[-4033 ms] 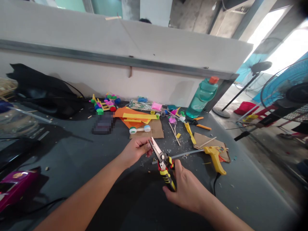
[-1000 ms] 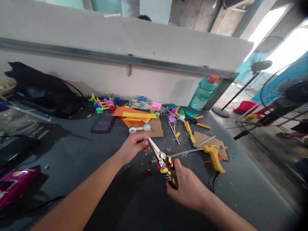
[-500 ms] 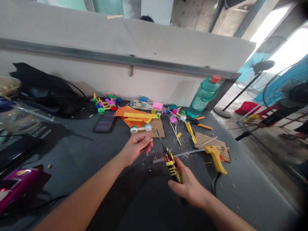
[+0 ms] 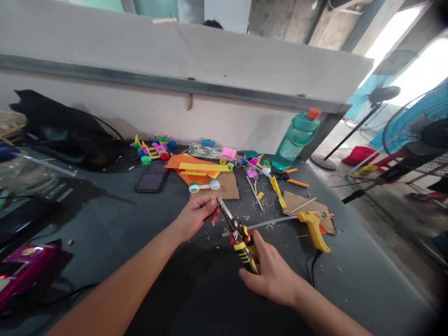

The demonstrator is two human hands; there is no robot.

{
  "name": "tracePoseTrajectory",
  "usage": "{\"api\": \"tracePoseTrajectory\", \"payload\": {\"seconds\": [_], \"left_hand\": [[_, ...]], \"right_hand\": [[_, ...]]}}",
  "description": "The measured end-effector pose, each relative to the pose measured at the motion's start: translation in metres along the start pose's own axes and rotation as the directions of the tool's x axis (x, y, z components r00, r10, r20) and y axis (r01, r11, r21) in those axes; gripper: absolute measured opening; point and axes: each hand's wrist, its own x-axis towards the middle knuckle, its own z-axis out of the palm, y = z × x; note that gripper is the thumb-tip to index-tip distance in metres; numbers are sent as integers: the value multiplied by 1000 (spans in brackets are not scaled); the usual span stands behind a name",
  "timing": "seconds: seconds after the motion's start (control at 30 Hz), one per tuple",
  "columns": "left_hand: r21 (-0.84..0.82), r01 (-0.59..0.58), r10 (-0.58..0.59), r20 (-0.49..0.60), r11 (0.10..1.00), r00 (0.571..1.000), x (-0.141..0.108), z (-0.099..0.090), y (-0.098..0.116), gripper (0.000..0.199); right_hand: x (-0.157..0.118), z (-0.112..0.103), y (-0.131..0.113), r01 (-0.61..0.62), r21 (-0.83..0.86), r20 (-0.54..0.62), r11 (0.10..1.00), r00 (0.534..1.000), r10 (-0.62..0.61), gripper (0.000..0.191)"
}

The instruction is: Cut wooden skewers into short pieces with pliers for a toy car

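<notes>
My left hand (image 4: 196, 217) is closed in a pinch above the table, holding a small pale piece of stick that is mostly hidden by the fingers and the tool. In my right hand (image 4: 271, 266) are pliers (image 4: 241, 249) with yellow and black handles, pointing up and left. The jaw tips meet the fingertips of my left hand, at the piece of stick. Just beyond my left hand, a pale stick with a bottle cap at each end, like a wheel axle (image 4: 205, 186), lies on cardboard (image 4: 229, 186).
A yellow glue gun (image 4: 313, 228) rests on the right with its cord running forward. Orange-handled pliers (image 4: 297, 183) lie near a teal bottle (image 4: 294, 142). Orange paper (image 4: 178, 163), a phone (image 4: 152, 177) and colourful small models (image 4: 154, 149) are at the back. A fan (image 4: 416, 126) stands off the table's right side.
My right hand has moved the pliers left and tilted them, so their tips now reach my left fingertips. The jaws appear slightly parted. My left hand has barely moved.
</notes>
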Motion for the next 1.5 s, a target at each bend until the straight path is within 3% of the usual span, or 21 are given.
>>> {"api": "tracePoseTrajectory", "payload": {"seconds": [0.37, 0.6, 0.9, 1.1, 1.3, 1.5], "left_hand": [[-7, -4, 4, -22, 1000, 1000, 0, 1, 0, 32], [5, -2, 3, -39, 1000, 999, 0, 2, 1, 30], [27, -32, 34, -56, 999, 998, -1, 4, 7, 22], [32, -57, 59, -58, 998, 997, 0, 4, 8, 19], [8, -77, 77, -68, 997, 995, 0, 5, 9, 18], [-18, -80, 79, -63, 997, 995, 0, 4, 7, 17]], "right_hand": [[-3, 12, 6, -36, -198, -161, 980, 987, 4, 25], [2, 3, -1, -39, -40, -92, 998, 995, 35, 29], [6, -3, 12, -5, 222, -162, 975, 986, 42, 37], [7, -1, 14, 18, 244, -169, 970, 985, 24, 39], [6, 0, 13, 0, 205, -131, 979, 991, 27, 40], [2, 0, 5, -15, -25, -108, 1000, 994, 13, 36]]}}
